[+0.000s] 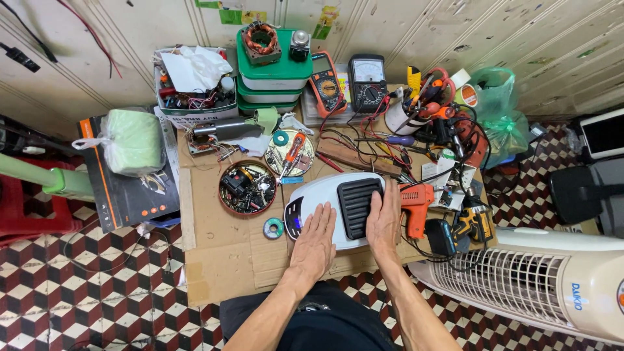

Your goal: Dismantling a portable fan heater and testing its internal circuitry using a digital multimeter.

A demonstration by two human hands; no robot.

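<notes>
We rest the left hand (316, 237) flat, grip wide, on the white appliance cover (318, 195) on the cardboard-topped desk (221, 253). The right hand (383, 218) lies open on its black vent grille (359, 207). Risk: sliding the cover could snag the orange glue gun (416, 201) beside it, or the wires beyond.

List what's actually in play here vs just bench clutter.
In hand:
- white appliance housing with black vent grille
- left hand flat on the housing
- right hand on the grille edge

Lying about:
- orange hot-air gun
- round tin of small parts
- two multimeters
- stacked green-lidded boxes
- tape roll
- white tower fan
</notes>
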